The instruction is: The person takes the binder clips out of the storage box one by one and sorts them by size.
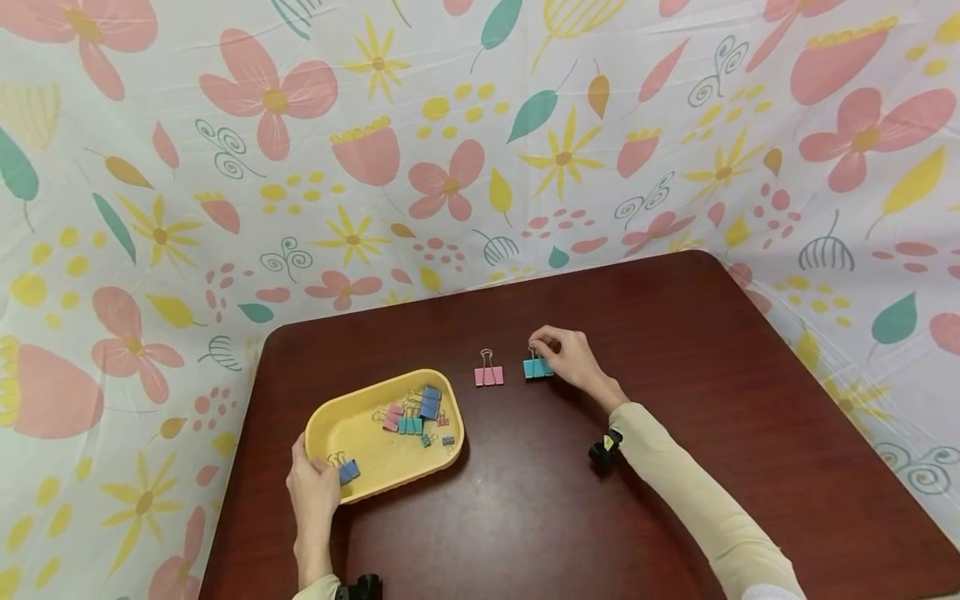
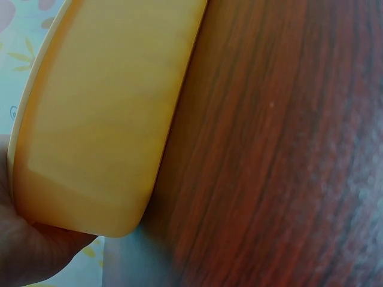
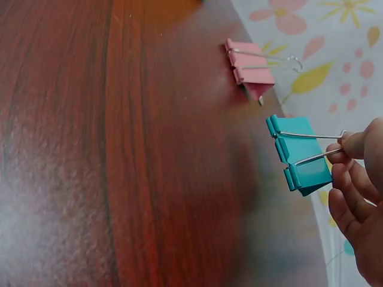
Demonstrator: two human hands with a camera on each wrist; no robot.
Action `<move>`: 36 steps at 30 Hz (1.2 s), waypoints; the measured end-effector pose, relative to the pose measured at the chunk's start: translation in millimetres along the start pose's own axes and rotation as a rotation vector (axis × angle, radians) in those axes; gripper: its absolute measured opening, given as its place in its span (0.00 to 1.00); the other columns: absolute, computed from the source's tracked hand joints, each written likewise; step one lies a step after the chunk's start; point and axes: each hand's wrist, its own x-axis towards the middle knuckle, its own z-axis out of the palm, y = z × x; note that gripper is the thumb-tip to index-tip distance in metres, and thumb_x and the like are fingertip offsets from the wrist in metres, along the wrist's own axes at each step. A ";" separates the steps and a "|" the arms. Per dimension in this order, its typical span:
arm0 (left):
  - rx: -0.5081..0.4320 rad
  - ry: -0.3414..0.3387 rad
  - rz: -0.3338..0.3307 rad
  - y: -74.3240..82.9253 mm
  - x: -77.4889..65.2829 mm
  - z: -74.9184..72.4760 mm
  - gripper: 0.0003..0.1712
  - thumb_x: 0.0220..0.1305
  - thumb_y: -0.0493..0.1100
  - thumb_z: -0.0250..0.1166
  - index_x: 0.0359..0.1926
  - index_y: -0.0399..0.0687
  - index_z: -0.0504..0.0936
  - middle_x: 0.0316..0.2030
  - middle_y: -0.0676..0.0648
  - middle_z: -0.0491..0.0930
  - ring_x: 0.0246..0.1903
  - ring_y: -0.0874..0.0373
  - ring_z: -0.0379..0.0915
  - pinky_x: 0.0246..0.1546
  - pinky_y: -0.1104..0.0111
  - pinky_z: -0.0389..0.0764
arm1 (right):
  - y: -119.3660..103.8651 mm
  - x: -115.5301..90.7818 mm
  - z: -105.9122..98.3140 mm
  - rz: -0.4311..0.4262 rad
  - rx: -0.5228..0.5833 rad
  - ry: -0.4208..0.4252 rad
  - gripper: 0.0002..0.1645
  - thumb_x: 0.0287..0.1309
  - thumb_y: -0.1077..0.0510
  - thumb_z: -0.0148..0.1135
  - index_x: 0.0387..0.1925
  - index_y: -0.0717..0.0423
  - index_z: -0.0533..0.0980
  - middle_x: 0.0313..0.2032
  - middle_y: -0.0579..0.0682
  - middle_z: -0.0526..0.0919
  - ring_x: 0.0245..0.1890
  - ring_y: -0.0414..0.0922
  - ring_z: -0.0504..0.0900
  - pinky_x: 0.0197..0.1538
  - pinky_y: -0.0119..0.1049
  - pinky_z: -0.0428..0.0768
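Observation:
My right hand (image 1: pixel 572 358) pinches the wire handle of a teal binder clip (image 3: pixel 302 152) between thumb and fingertips. To its left on the table stands a large pink binder clip (image 1: pixel 489 376), its handle pointing up. My left hand (image 1: pixel 313 487) grips the near left end of a yellow basin (image 1: pixel 382 487), thumb over the rim; the left wrist view shows the yellow wall (image 2: pixel 108 131) from outside. Inside the basin, blue, pink and teal binder clips of several sizes cluster at the right end. A single blue binder clip (image 1: pixel 348 472) lies near my left thumb.
The dark reddish wooden table (image 1: pixel 712 433) has rounded corners. A white cloth with floral print (image 1: pixel 465 100) hangs right behind it and along both sides. Each wrist carries a small black camera, the right one (image 1: pixel 604 448) hanging just over the table.

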 end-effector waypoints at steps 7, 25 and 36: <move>0.010 -0.002 -0.015 -0.4 2.0 1.4 0.29 0.65 0.35 0.38 0.69 0.46 0.54 0.42 0.34 0.75 0.34 0.46 0.71 0.29 0.64 0.71 | 13.1 -4.0 -2.0 0.044 -0.021 0.018 0.07 0.58 0.57 0.58 0.34 0.53 0.81 0.25 0.49 0.83 0.21 0.40 0.73 0.22 0.32 0.70; -0.006 -0.002 -0.017 -1.8 -0.2 1.5 0.30 0.65 0.35 0.38 0.69 0.45 0.54 0.46 0.32 0.73 0.37 0.44 0.70 0.36 0.56 0.71 | -15.9 20.7 1.6 0.110 -0.104 0.073 0.13 0.52 0.51 0.61 0.38 0.52 0.79 0.32 0.46 0.79 0.30 0.43 0.75 0.35 0.38 0.72; -0.006 -0.009 -0.028 -1.4 -0.3 1.6 0.29 0.66 0.36 0.37 0.69 0.46 0.53 0.46 0.33 0.73 0.38 0.44 0.70 0.37 0.57 0.70 | -67.5 44.8 27.9 -0.045 -0.044 0.027 0.10 0.53 0.54 0.60 0.37 0.51 0.79 0.32 0.44 0.78 0.32 0.44 0.78 0.38 0.42 0.76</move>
